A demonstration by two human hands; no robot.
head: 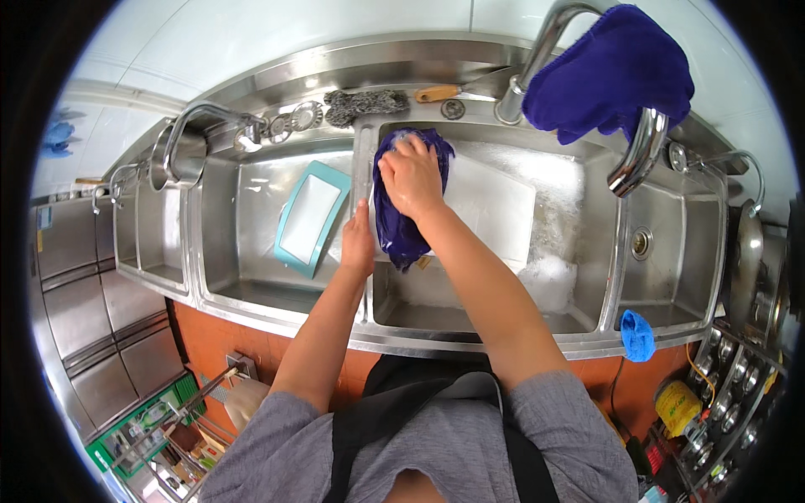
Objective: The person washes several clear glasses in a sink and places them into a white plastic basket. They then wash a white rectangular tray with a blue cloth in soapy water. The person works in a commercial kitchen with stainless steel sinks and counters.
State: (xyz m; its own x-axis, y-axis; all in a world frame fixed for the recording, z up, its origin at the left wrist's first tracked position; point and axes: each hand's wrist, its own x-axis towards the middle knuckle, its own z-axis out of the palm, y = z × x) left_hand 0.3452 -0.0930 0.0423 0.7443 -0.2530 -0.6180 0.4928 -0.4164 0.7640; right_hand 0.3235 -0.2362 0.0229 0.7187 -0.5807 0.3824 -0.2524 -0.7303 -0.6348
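My right hand presses on a wet, bunched purple cloth, its fingers spread over the cloth's upper part. Beneath the cloth lies a white flat panel in the middle sink basin, with suds to its right. At the divider left of the cloth, my left hand holds an edge, with the thumb pointing up; what its fingers grip underneath is hidden. A teal-framed white panel lies tilted in the basin to the left.
A large faucet with a purple cloth draped over it rises at the back right. Along the back ledge are a dark mesh scrubber, a wooden-handled tool and drain strainers. A blue cloth hangs over the front rim.
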